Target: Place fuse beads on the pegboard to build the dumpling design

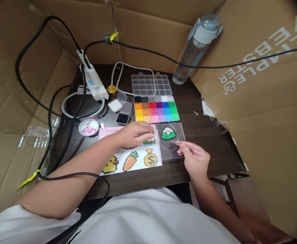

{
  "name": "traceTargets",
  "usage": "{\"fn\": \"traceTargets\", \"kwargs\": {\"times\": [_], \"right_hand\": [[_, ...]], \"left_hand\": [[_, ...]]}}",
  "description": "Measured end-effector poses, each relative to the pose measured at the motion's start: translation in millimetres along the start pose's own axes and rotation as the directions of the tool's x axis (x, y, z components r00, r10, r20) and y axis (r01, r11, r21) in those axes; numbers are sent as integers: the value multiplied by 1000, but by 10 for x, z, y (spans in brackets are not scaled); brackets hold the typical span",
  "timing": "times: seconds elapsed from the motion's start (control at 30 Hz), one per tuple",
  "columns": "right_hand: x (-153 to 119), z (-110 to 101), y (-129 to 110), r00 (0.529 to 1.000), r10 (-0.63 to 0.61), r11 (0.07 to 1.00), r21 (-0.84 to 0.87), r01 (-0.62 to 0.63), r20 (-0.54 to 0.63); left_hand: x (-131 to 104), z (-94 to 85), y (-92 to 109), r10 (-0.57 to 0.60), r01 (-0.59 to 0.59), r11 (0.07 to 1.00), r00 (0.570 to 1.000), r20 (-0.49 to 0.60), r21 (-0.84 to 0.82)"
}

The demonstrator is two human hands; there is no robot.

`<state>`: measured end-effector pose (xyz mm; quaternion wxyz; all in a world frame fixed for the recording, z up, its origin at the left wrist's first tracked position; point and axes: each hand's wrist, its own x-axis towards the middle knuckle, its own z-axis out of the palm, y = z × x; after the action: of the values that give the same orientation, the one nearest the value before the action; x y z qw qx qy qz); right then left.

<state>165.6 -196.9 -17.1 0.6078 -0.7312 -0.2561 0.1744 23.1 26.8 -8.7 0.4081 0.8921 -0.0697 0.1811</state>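
Pink tweezers (189, 146) are pinched in my right hand (195, 159), their tips over the clear pegboard (172, 154). On that pegboard lies a bead figure (168, 133) in white and green with a dark outline. My left hand (136, 133) rests over the printed pattern sheet (140, 166), its fingers loosely bent and apart, near the pegboard's left edge. It covers part of the upper pictures. A carrot, a money bag and a yellow figure show on the sheet. Whether a bead sits in the tweezer tips is too small to tell.
Behind the pegboard stands an open bead box (156, 109) with many colours. To the left are a white dish (88, 127) of pink beads, a small box of black beads (122, 118) and a power strip (94, 81). A water bottle (195, 49) leans at back right; cables (148, 49) hang across.
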Motion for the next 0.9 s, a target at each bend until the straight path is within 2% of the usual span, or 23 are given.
{"fn": "traceTargets", "kwargs": {"times": [0.4,0.9], "right_hand": [[-1,11,17,1000,-19,999,-42,19,14],[1,28,15,1000,4,1000,-16,-4,7]], "left_hand": [[-4,7,-8,3,-3,1000,1000,2,1],[-19,15,-30,-3,3,1000,1000,11,-3]]}}
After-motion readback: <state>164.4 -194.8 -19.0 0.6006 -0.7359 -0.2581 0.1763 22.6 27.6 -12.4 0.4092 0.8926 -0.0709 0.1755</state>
